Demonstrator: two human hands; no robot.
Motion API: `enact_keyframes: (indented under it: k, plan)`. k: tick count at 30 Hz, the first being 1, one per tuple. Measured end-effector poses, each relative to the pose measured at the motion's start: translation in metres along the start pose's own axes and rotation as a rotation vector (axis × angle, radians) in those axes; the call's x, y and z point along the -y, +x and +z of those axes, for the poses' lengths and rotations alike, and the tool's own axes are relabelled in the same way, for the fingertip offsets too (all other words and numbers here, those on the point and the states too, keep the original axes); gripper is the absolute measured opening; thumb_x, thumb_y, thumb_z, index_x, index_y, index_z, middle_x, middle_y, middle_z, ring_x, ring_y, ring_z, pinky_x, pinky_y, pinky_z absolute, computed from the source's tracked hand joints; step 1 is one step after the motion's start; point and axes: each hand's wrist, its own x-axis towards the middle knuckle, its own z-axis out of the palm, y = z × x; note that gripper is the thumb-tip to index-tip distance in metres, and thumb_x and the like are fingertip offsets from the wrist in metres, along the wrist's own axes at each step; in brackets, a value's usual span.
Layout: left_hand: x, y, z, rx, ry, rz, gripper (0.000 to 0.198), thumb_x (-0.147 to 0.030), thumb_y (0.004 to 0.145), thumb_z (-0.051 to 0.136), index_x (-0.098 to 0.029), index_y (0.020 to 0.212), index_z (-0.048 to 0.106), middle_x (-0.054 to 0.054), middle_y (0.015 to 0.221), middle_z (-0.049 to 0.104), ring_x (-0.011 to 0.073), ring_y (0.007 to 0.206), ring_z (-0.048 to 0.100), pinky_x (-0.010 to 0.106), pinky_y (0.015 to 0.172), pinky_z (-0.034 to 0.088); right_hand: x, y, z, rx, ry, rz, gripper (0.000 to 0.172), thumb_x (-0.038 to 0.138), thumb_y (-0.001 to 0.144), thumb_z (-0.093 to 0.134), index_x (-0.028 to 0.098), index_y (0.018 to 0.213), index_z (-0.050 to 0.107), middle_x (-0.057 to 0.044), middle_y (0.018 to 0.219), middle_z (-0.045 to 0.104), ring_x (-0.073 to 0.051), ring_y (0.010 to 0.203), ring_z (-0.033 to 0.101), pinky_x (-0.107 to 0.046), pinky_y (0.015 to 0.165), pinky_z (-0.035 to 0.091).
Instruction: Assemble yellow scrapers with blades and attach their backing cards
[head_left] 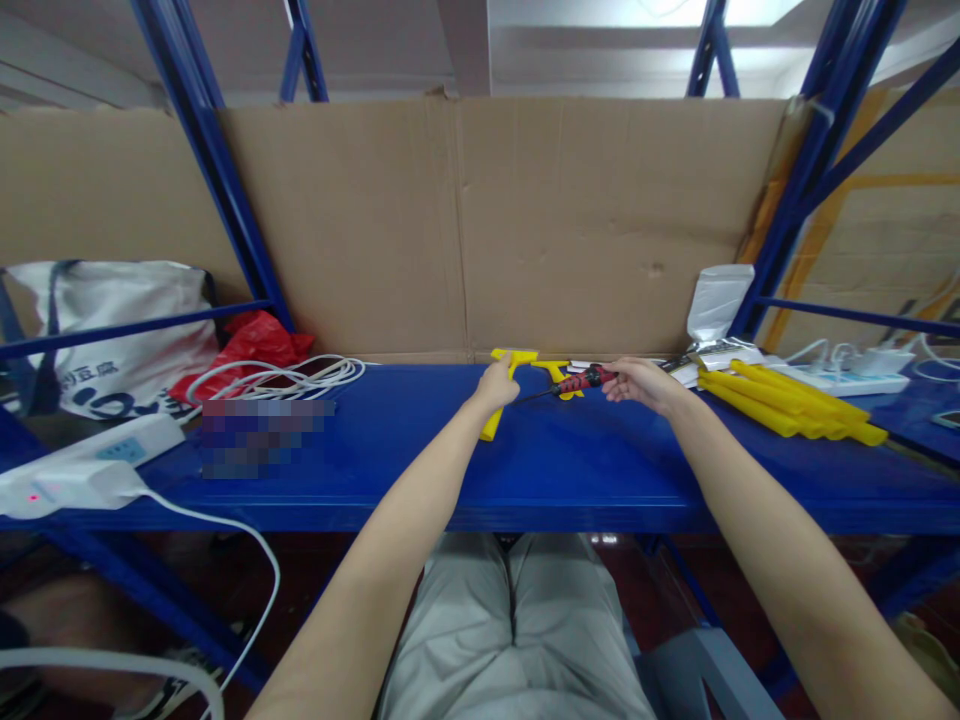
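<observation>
My left hand [496,384] is closed around a yellow T-shaped plastic piece [491,425]. Its crossbar sticks out above my fingers and its handle end below them. In my right hand [637,383] is a screwdriver [586,379] with a red-and-black handle. Its thin dark shaft points left toward the yellow piece; whether the tip touches it I cannot tell. Just behind the screwdriver lies another yellow piece [553,368], partly covered by the tool. To the right of my right hand, several yellow tubes [787,400] lie in a pile.
A blue table [600,460] stands against a cardboard wall [465,230]. At left are a coiled white cable [330,372], a red plastic bag [259,345], a cloth bag [127,335] and a power strip [112,450]. A silver pouch [718,300] and another power strip [847,380] are right.
</observation>
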Motion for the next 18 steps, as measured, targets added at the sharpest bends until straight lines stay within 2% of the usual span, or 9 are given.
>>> enact_keyframes:
  k: [2,4,6,9,11,15,18]
  plan:
    - [0.001,-0.003,0.004,0.049,0.053,0.062,0.062,0.005,0.064,0.056,-0.014,0.123,0.057,0.015,0.115,0.062,0.0264,0.114,0.054,0.027,0.093,0.040,-0.002,0.001,-0.003,0.045,-0.096,0.049,0.015,0.020,0.080,0.060,0.015,0.068,0.051,-0.004,0.047,0.057,-0.009,0.034,0.047,-0.018,0.033,0.035]
    - [0.000,-0.006,0.007,0.109,0.106,0.075,0.061,0.005,0.064,0.056,-0.015,0.121,0.060,0.014,0.117,0.062,0.0262,0.118,0.052,0.028,0.098,0.037,-0.005,0.002,-0.005,0.079,-0.238,0.105,0.020,0.023,0.080,0.060,0.015,0.064,0.050,0.001,0.042,0.050,-0.005,0.030,0.037,-0.016,0.030,0.026]
    - [-0.001,-0.008,0.008,0.167,0.212,0.084,0.060,0.003,0.067,0.055,-0.016,0.124,0.058,0.012,0.121,0.061,0.0246,0.119,0.051,0.028,0.100,0.036,-0.007,0.001,-0.007,0.113,-0.399,0.156,0.024,0.026,0.079,0.061,0.016,0.061,0.049,0.004,0.041,0.045,-0.004,0.031,0.032,-0.016,0.030,0.023]
    - [-0.005,-0.010,0.008,0.231,0.406,0.123,0.058,-0.002,0.074,0.052,-0.014,0.131,0.052,0.012,0.128,0.057,0.0224,0.121,0.050,0.028,0.101,0.036,-0.009,0.000,-0.007,0.150,-0.611,0.168,0.020,0.024,0.080,0.060,0.015,0.064,0.051,0.005,0.044,0.044,-0.004,0.035,0.036,-0.016,0.034,0.026]
    - [-0.006,-0.011,0.008,0.248,0.477,0.152,0.056,-0.004,0.077,0.051,-0.014,0.132,0.051,0.012,0.129,0.056,0.0215,0.122,0.050,0.027,0.101,0.036,-0.009,0.000,-0.007,0.124,-0.730,0.132,0.016,0.019,0.081,0.055,0.015,0.066,0.053,0.005,0.046,0.045,-0.004,0.037,0.038,-0.016,0.037,0.028]
    - [-0.007,-0.011,0.008,0.259,0.514,0.175,0.057,-0.006,0.077,0.051,-0.019,0.132,0.052,0.007,0.129,0.057,0.0202,0.120,0.052,0.027,0.101,0.037,-0.015,0.010,-0.014,0.012,-0.989,0.098,0.013,0.013,0.080,0.048,0.014,0.077,0.061,0.001,0.055,0.055,-0.008,0.042,0.047,-0.019,0.042,0.035]
    - [-0.007,-0.013,0.008,0.266,0.506,0.196,0.058,-0.005,0.077,0.051,-0.022,0.133,0.051,0.004,0.130,0.056,0.0193,0.121,0.051,0.027,0.102,0.037,-0.024,0.024,-0.025,-0.147,-1.212,0.039,0.029,0.006,0.076,0.047,0.012,0.098,0.066,-0.008,0.079,0.068,-0.015,0.064,0.063,-0.022,0.057,0.045]
